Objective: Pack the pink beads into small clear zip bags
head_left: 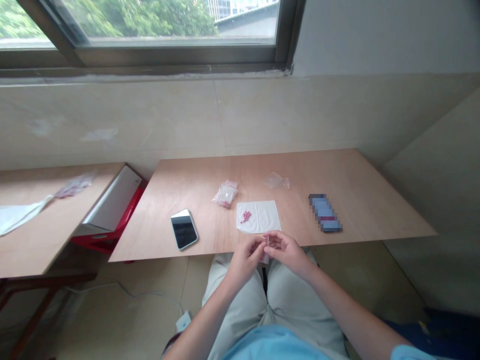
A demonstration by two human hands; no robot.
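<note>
My left hand [248, 256] and my right hand [287, 250] meet at the table's front edge, above my lap. Between their fingertips is a small clear plastic bag [264, 258] with a pinkish tint, which both hands pinch; its contents are too small to make out. Just beyond my hands lies a white cloth [264, 215], with a cluster of small red-pink beads [246, 216] on its left part. Behind it to the left is a clear zip bag [225, 194] with more pink beads at its lower end.
On the wooden table [210, 240] a phone [184, 230] lies to the left and a pixelated phone-like device [325, 213] to the right. Crumpled clear bags [276, 181] lie at the back. A second table [26, 245] and a red stool [108, 242] stand left.
</note>
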